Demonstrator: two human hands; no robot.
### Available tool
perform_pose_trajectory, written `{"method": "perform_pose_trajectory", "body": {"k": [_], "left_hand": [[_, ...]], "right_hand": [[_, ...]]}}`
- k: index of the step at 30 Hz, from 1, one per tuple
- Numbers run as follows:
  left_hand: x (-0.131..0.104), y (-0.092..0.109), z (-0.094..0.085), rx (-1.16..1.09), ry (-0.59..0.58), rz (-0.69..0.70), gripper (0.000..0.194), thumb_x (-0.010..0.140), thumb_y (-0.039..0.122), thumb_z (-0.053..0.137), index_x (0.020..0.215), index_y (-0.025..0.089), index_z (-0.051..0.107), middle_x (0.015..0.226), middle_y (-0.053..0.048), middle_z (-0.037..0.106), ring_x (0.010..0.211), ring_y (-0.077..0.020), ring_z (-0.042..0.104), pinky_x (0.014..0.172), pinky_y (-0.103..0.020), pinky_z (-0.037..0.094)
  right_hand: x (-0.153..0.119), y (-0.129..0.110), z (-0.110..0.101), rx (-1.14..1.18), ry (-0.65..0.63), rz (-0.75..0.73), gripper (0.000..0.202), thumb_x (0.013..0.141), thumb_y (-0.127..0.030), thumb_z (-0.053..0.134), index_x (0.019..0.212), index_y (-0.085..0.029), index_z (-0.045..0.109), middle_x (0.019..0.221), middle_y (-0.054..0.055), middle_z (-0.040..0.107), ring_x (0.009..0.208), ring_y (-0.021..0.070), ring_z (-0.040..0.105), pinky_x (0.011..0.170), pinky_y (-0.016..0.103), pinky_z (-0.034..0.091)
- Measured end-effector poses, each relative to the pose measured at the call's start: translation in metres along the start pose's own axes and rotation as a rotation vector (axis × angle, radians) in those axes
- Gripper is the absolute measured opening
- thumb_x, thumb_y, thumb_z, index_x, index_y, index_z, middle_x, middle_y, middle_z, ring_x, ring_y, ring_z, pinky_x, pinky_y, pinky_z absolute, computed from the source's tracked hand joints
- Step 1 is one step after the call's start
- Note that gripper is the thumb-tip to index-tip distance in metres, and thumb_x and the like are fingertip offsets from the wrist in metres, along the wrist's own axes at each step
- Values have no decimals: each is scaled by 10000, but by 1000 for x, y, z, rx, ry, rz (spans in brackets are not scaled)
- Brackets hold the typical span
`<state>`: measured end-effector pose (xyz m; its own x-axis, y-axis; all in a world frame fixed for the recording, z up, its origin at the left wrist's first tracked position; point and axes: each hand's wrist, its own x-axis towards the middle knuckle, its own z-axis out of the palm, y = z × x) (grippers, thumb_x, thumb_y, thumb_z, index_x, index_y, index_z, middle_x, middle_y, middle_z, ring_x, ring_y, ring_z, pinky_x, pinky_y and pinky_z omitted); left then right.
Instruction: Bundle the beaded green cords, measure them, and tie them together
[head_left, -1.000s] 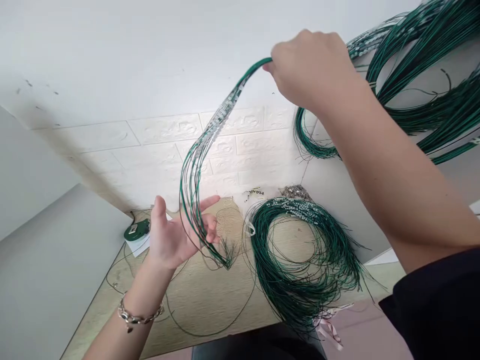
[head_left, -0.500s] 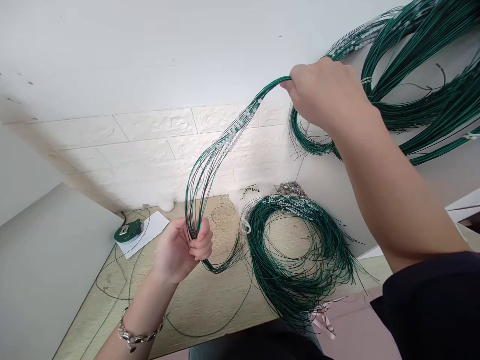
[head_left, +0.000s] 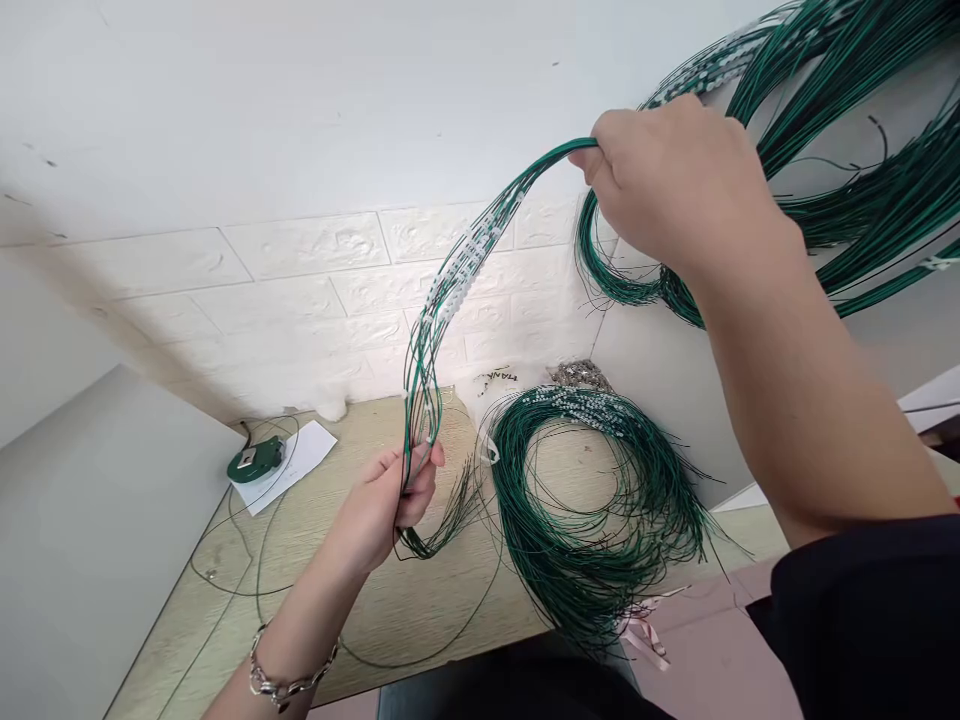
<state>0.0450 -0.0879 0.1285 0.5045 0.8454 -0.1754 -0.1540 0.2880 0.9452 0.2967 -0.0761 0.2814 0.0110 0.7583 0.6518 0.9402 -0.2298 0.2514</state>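
Observation:
A bundle of thin green wires (head_left: 474,245) with small white beads along its middle stretches between my two hands. My left hand (head_left: 397,490), low over the table, is closed round the lower part, and loose wire ends curve out below it. Raised at the upper right, my right hand (head_left: 675,175) grips the upper part with its fingers mostly turned away. A larger coil of green wires (head_left: 525,510) with similar white beads lies on the table below my right arm.
Thick hanks of green wire (head_left: 847,90) hang on the wall at upper right. A green tape measure (head_left: 256,459) rests on white paper (head_left: 307,450) at the table's left. Behind the coil is a clear bag of small metal pieces (head_left: 579,375). Loose wires cross the wooden table (head_left: 360,600).
My left hand has shifted slightly right and turned, with the wires gathering closer above it. My right hand has moved a little right and up, still holding the bundle.

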Motion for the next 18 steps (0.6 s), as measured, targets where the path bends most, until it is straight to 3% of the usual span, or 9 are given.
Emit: {"method": "perform_pose_trajectory", "body": {"k": [4,7,11,14,18], "left_hand": [[1,-6,0,-10,-5,31,300,690,463,558,737,183,463,443,100,129,358,-20,76,330,-116,78],[2,-11,-2,-14,-15,27,347,680,491,561,657,166,444,424,100,120,348,-15,77,326,-115,93],[5,-17,-5,-13,-21,38,490,651,574,544,498,146,361,404,89,113,336,-8,89,328,-129,81],[3,-16,-7,-53,-78,102,551,607,675,489,519,135,422,438,80,142,347,-3,82,333,-138,78],[-8,-9,-12,10,-214,135,391,660,530,567,626,145,508,451,67,216,355,-8,109,338,-139,86]], "right_hand": [[-4,5,7,4,-14,15,417,912,-367,160,902,-100,479,851,131,540,832,245,542,616,350,415],[-6,8,12,-3,-34,10,411,909,-375,164,897,-114,482,833,120,536,810,231,537,601,325,404],[-12,10,13,4,-38,32,393,903,-384,173,866,-130,470,810,112,535,794,231,539,598,334,413],[-14,12,11,35,-52,39,379,903,-379,173,834,-130,450,814,112,525,837,247,538,632,369,431],[-4,18,7,133,-79,54,355,890,-343,202,763,-117,444,840,123,522,925,323,519,677,468,410]]}}
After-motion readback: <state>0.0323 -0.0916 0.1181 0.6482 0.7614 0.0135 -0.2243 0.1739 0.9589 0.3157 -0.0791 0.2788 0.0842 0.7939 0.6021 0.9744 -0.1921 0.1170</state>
